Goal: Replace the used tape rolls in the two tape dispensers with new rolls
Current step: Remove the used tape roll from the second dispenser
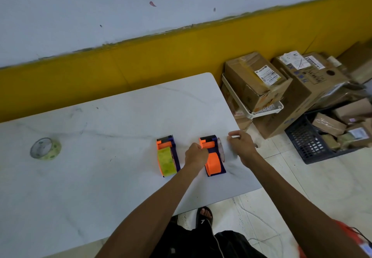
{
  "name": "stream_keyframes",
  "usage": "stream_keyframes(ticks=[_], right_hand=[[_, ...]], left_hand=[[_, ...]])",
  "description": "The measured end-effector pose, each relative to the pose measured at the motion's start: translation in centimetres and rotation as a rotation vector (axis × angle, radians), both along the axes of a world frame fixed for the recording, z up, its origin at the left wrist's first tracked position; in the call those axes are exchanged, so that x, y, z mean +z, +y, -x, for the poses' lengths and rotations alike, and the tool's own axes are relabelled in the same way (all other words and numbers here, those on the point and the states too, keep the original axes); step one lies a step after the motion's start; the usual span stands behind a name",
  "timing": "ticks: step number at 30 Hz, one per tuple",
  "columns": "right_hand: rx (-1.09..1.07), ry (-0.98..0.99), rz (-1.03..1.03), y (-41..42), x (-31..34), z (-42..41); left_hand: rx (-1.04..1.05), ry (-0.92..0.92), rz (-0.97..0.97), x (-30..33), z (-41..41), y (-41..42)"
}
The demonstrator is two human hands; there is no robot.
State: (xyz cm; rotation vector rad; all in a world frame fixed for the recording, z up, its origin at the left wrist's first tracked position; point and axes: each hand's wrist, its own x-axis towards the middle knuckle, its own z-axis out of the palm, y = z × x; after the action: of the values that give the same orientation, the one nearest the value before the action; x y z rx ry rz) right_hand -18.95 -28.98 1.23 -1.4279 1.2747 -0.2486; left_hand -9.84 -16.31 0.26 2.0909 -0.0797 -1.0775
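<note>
A: Far left on the surface (120, 117): spare roll (45, 148), clear tape with green dots, lying flat. Left dispenser (167, 158) already carries a matching greenish roll.

B: Right dispenser (213, 157)?

A: Bare orange hub, purple frame. Thin spent roll (220, 149) on edge against its right side. Left hand (195, 155) curled at the dispenser; can't tell what the grip pinches. Right hand (240, 144) fingertips pressed together, contents unclear.

B: Next?

A: Probably fetch the spare and seat it on the hub.
</note>
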Motion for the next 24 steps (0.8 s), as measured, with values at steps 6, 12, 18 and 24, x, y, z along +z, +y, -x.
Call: stream_keyframes(ticks=[6,12,18,24], right_hand=[[0.147,-0.308,0.113,0.9,6.2,-5.3],[0.278,-0.551,0.15,4.7,14.0,-13.2],[0.402,-0.654,0.136,9.3,20.6,-19.7],[0.514,-0.679,0.103,17.4,22.4,-23.3]], left_hand=[[-0.02,-0.327,0.187,6.2,-4.4,-0.3],[0.201,-0.435,0.468,14.7,-9.4,1.4],[0.341,-0.513,0.563,21.5,-14.0,6.9],[0.41,-0.622,0.515,24.0,-16.6,15.4]])
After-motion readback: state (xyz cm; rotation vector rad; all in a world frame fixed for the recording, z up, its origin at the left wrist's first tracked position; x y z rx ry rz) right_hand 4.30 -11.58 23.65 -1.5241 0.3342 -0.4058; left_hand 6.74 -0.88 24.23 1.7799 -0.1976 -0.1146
